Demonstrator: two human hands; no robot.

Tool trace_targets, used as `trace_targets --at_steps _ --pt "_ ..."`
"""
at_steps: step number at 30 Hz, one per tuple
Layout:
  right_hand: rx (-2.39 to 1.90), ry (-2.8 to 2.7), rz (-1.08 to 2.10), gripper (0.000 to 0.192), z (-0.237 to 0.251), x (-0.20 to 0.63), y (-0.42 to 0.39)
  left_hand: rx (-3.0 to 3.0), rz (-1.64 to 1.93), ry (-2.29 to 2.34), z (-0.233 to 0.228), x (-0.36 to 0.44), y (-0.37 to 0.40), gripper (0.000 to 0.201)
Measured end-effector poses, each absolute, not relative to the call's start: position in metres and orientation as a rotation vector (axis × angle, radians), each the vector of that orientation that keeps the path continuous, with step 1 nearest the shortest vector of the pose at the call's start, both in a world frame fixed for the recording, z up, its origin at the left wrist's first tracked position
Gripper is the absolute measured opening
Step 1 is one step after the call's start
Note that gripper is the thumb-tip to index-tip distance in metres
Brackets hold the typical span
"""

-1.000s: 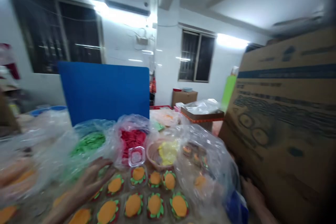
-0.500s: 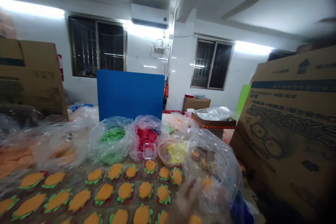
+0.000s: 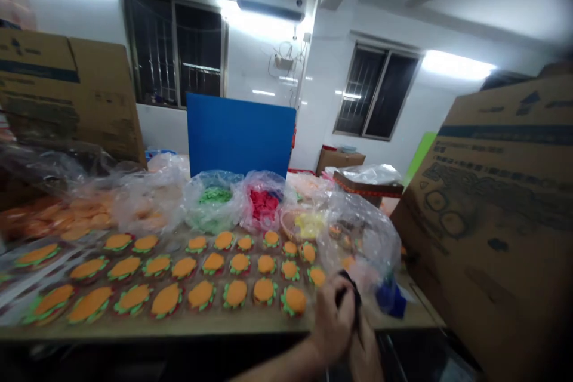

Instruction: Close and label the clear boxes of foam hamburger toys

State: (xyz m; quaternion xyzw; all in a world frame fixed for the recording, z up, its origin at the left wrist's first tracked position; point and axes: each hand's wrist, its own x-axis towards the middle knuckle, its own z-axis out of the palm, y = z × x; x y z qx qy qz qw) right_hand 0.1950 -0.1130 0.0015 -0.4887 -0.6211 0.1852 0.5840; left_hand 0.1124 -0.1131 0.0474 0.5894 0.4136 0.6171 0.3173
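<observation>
My left hand (image 3: 333, 325) is at the table's front edge (image 3: 179, 328), its fingers curled around a small black object (image 3: 350, 294). My right hand (image 3: 367, 351) lies pressed against it from below and is partly hidden, so its grip is unclear. Just left of the hands, rows of orange felt pieces with green and red trim (image 3: 201, 293) are laid across the table. A crumpled clear plastic bag (image 3: 363, 228) with more such pieces stands right behind the hands.
Bags of green pieces (image 3: 212, 200), red pieces (image 3: 264, 203) and orange pieces (image 3: 67, 215) line the back, beside a basket of yellow pieces (image 3: 305, 224). A blue board (image 3: 239, 134) stands behind. Large cardboard boxes flank the right (image 3: 501, 209) and left (image 3: 67, 95).
The view has pulled back and tilted down, showing the table's front edge. My left hand left the felt pieces and came to the front right, where both hands now meet on a black object.
</observation>
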Motion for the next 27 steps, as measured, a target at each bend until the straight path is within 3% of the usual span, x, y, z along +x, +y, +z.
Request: trace_targets --at_steps 4,8,11,16,20,23,27 --pt "-1.158 -1.511 0.575 0.034 0.01 0.173 -0.136 1.144 1.604 0.926 0.063 0.091 -0.096 0.017" --pt "-1.119 -1.459 0.52 0.024 0.022 0.166 -0.129 0.561 1.555 0.772 0.068 0.073 -0.072 0.014" --pt "-1.087 -1.47 0.55 0.021 0.031 0.169 -0.101 0.527 1.467 0.732 0.065 0.057 -0.059 0.018" --pt "-1.079 -1.744 0.55 0.016 0.054 0.157 -0.045 0.687 1.399 0.555 0.061 0.041 -0.049 0.043" --pt "-1.045 -1.821 0.509 0.014 0.057 0.118 -0.022 0.914 1.673 0.887 0.057 0.03 -0.026 0.031" --pt "-0.981 -1.705 0.721 0.016 0.056 0.089 -0.012 0.901 1.781 1.108 0.054 0.002 0.008 0.025" --pt "-0.673 -1.259 1.288 0.033 0.067 0.065 0.007 0.851 1.898 1.312 0.054 -0.054 0.058 0.019"
